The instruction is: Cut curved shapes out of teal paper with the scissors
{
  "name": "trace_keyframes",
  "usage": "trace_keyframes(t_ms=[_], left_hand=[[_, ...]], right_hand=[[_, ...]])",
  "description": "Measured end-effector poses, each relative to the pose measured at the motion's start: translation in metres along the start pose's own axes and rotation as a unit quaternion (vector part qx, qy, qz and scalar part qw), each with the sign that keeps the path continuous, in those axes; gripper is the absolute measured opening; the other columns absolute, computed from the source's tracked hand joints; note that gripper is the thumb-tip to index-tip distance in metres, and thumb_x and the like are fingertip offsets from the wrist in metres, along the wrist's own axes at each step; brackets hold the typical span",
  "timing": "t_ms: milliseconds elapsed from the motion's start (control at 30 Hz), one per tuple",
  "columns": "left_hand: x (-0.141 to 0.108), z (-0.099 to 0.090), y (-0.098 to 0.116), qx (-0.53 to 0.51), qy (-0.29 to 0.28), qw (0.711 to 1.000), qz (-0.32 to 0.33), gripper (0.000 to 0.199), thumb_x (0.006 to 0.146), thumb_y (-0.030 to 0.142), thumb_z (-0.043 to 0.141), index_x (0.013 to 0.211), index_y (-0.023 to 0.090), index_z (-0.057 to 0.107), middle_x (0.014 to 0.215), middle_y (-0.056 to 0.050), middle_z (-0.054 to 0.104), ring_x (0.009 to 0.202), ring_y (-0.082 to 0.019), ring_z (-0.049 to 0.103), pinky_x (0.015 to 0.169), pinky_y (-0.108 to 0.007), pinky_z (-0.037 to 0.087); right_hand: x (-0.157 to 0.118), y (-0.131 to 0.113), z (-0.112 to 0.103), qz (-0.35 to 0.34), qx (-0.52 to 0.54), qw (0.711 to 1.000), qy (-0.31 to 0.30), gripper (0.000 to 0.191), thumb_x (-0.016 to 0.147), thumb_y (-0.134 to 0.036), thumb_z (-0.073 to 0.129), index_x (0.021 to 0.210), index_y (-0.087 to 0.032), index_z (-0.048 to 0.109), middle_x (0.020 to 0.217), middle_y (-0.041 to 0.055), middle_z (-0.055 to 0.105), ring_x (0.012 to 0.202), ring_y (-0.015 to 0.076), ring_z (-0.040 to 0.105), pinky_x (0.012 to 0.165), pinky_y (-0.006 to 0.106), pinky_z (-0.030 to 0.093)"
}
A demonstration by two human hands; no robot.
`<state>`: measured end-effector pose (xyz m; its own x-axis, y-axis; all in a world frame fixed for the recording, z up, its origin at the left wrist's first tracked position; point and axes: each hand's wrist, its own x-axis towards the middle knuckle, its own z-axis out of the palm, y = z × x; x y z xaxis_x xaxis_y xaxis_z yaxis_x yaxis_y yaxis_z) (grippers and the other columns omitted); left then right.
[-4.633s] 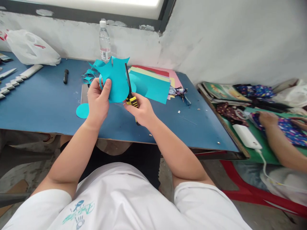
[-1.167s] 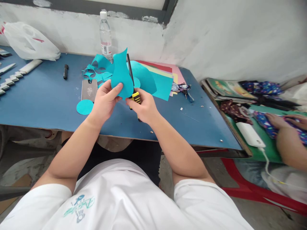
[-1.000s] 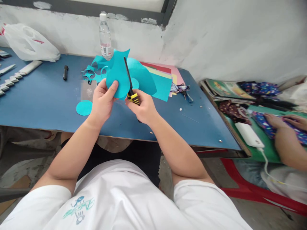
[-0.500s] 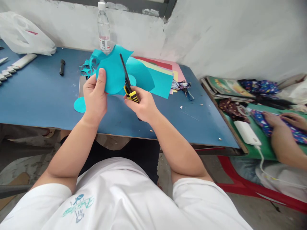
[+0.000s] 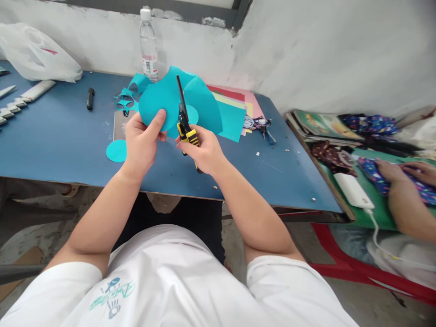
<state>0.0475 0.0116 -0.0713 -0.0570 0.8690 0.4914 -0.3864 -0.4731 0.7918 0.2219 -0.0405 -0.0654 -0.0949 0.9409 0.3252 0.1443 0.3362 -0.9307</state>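
My left hand (image 5: 145,136) pinches a sheet of turquoise paper (image 5: 156,102) with a rounded left edge, thumb on top. In my right hand (image 5: 202,147) are scissors (image 5: 188,134) with yellow-and-black handles and dark blades pointing up and away, at the right side of the held paper. How far the blades are apart is hard to make out. A cut turquoise circle (image 5: 116,151) lies on the blue table left of my left hand. Another pale turquoise circle (image 5: 192,115) shows behind the scissors. Curly turquoise scraps (image 5: 126,99) lie behind my left hand.
A water bottle (image 5: 149,50) stands by the wall. Coloured paper sheets (image 5: 233,120) and keys (image 5: 262,125) lie to the right. A black marker-like object (image 5: 90,99) and a white plastic bag (image 5: 41,54) are on the left. A co-worker's hands (image 5: 398,175) rest on patterned cloth at the green table.
My left hand has turned the paper and shifted its grip slightly right, so a rounder edge shows on the left. The scissors stay near the paper, handles spread a little wider.
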Motion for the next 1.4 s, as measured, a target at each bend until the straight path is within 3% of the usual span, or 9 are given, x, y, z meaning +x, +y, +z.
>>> trace_keyframes(t_ms=[200,400,600,867,1033,1167,1400], left_hand=[[-0.001,-0.001,0.003,0.014,0.013,1.000,0.007,0.062,0.085,0.072,0.100,0.076,0.025,0.061,0.065,0.007,0.054,0.053,-0.009,0.052,0.052,-0.025,0.050],[-0.005,-0.002,0.002,0.076,0.021,0.997,0.028,0.061,0.091,0.074,0.094,0.077,0.025,0.062,0.066,0.005,0.059,0.057,-0.011,0.059,0.054,-0.026,0.050],[-0.005,0.002,0.003,0.040,0.032,0.998,0.041,0.059,0.090,0.078,0.092,0.081,0.026,0.065,0.069,0.004,0.059,0.057,-0.012,0.058,0.050,-0.027,0.049],[-0.001,0.004,0.008,-0.056,0.023,0.998,-0.030,0.061,0.079,0.071,0.105,0.079,0.025,0.065,0.067,0.006,0.058,0.056,-0.009,0.055,0.052,-0.024,0.052],[-0.001,0.004,0.009,-0.102,0.006,0.991,-0.084,0.060,0.070,0.057,0.115,0.083,0.024,0.067,0.071,0.008,0.061,0.057,-0.007,0.056,0.055,-0.022,0.054],[-0.002,0.005,0.012,-0.132,-0.024,0.982,-0.132,0.055,0.073,0.043,0.115,0.083,0.022,0.065,0.074,0.007,0.064,0.059,-0.007,0.061,0.057,-0.019,0.057],[0.003,0.001,0.014,-0.151,-0.029,0.968,-0.197,0.041,0.080,0.030,0.110,0.091,0.022,0.071,0.082,0.004,0.071,0.060,-0.006,0.065,0.058,-0.017,0.058]], right_hand=[[0.000,0.003,0.001,0.018,0.001,1.000,-0.003,0.031,0.082,-0.045,0.081,0.103,-0.023,0.074,0.093,0.0037,0.077,0.083,0.0223,0.070,0.078,0.039,0.057],[-0.002,0.004,0.001,0.030,0.008,1.000,-0.006,0.033,0.083,-0.047,0.081,0.105,-0.023,0.075,0.095,0.0043,0.078,0.083,0.0231,0.072,0.082,0.042,0.058],[-0.002,-0.001,0.000,0.023,-0.018,0.999,-0.015,0.030,0.082,-0.045,0.082,0.101,-0.023,0.073,0.095,0.0043,0.081,0.085,0.0227,0.072,0.083,0.040,0.059],[-0.002,-0.005,-0.001,0.014,-0.029,0.999,-0.014,0.031,0.080,-0.044,0.081,0.100,-0.023,0.072,0.095,0.0043,0.082,0.086,0.0226,0.073,0.082,0.039,0.060],[-0.002,-0.004,-0.001,0.010,-0.031,0.999,-0.011,0.035,0.078,-0.044,0.080,0.105,-0.022,0.073,0.096,0.0050,0.082,0.086,0.0231,0.074,0.084,0.040,0.061],[-0.001,0.002,-0.002,0.007,-0.027,1.000,-0.009,0.043,0.080,-0.046,0.080,0.115,-0.021,0.076,0.101,0.0053,0.083,0.091,0.0240,0.076,0.087,0.041,0.062],[-0.002,0.001,-0.001,-0.004,-0.042,0.999,-0.005,0.037,0.083,-0.043,0.081,0.114,-0.024,0.076,0.098,0.0035,0.081,0.088,0.0228,0.072,0.084,0.039,0.059]])
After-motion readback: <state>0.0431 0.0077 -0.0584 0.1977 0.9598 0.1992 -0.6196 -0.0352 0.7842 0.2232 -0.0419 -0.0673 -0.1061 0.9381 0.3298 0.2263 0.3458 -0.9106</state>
